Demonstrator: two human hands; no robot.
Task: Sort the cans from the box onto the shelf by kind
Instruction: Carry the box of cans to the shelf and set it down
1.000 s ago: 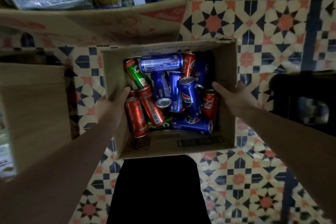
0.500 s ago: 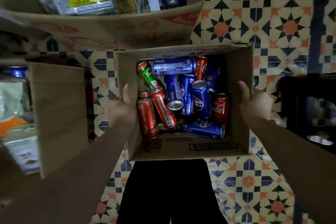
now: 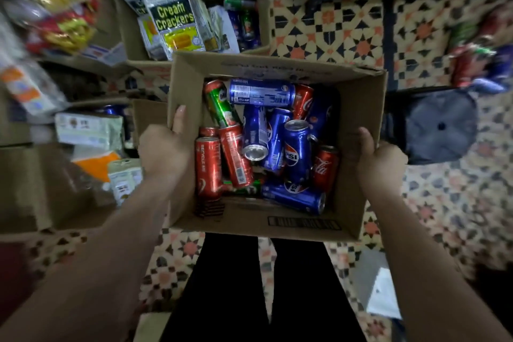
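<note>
— What's around? 
— Patterned floor (image 3: 327, 28), more cartons beyond the fingertips, cracker packs (image 3: 173, 22) in one. 
— The box (image 3: 358, 130)? 
— Left hand (image 3: 163, 151) and right hand (image 3: 380, 159) clamp its side walls; cans (image 3: 277, 141) heaped between the thumbs. 
— Changed? 
— It's been lifted higher, closer.

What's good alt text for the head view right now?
Two bare hands, left hand and right hand, grip opposite walls of an open cardboard box above a patterned tile floor. Red, blue and green cans lie jumbled inside.
</note>
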